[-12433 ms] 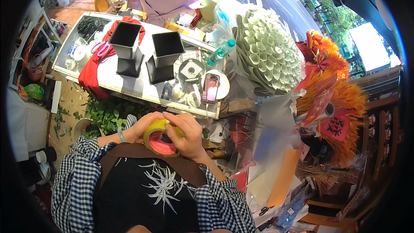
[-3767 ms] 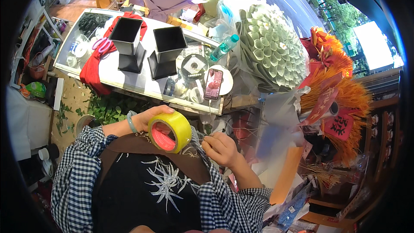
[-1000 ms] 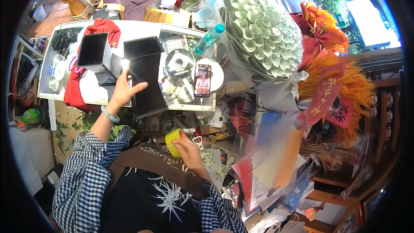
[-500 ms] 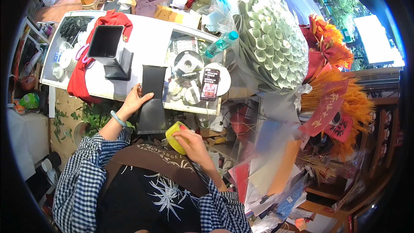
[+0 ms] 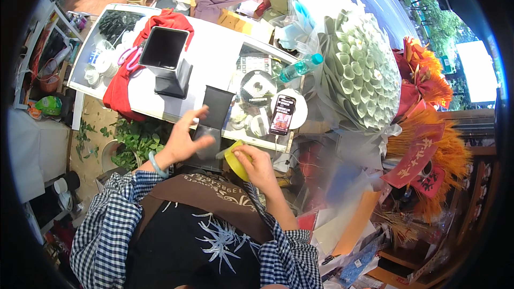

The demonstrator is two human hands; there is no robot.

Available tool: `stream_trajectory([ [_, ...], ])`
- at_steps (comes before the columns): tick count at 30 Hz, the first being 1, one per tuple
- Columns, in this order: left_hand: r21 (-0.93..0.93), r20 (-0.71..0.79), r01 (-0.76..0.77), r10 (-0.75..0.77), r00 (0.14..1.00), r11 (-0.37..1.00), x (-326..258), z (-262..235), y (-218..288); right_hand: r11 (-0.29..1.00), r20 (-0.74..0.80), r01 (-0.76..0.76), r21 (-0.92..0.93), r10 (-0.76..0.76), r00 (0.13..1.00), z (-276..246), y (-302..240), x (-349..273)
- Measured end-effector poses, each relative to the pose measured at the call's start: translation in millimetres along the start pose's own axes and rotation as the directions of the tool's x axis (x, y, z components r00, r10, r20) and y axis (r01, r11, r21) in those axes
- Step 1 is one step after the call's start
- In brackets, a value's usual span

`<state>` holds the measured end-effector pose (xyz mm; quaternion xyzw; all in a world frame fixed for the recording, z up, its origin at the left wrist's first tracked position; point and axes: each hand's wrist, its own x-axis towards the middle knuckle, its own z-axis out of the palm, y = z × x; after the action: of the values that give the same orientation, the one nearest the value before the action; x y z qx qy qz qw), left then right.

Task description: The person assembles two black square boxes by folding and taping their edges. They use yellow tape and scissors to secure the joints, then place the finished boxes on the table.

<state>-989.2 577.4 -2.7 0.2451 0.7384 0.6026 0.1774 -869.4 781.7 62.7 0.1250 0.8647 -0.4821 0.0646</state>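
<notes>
My left hand [image 5: 184,140] is open, thumb and fingers spread, close over a black flared container-like piece [image 5: 218,104]. That piece lies across the table's front edge, its wider part coming back toward my apron; whether my fingertips touch it I cannot tell. In my right hand [image 5: 259,168] is a roll of yellow tape [image 5: 235,161], gripped by its edge beside the piece's near end. Farther left, a tall square black container [image 5: 164,48] stands with its open top showing, next to purple-handled scissors [image 5: 128,58] and a red cloth [image 5: 119,93].
On the white table [image 5: 206,43] are a phone [image 5: 282,116] with a cable and a teal bottle [image 5: 301,68]. A large pale green paper-cone bouquet [image 5: 364,69] rises at right, beside orange dried stalks [image 5: 450,150]. Green leaves [image 5: 136,142] grow below the table's front edge.
My left hand has let go of the black piece and spread its fingers. The right hand still holds the tape roll, now turned more edge-on. The whole view has shifted slightly.
</notes>
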Motion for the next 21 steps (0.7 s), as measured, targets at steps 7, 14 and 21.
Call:
stream_trajectory([
  [7, -0.053, 0.186, 0.122, -0.11, 0.976, 0.991, -5.6, 23.5, 30.2, 0.981, 0.159, -0.02, -0.193, 0.051, 0.986, 4.8, -12.1, 36.6],
  [14, -0.181, 0.03, 0.238, -0.236, 0.971, 0.954, -11.0, 27.7, 20.5, 0.988, 0.154, -0.003, -0.152, 0.027, 0.988, 5.1, -11.6, 39.0],
  [21, -0.295, -0.092, 0.273, -0.312, 0.946, 0.916, -4.2, 18.1, 8.1, 0.991, 0.139, 0.077, 0.106, -0.092, 0.986, -1.3, -10.8, 37.3],
])
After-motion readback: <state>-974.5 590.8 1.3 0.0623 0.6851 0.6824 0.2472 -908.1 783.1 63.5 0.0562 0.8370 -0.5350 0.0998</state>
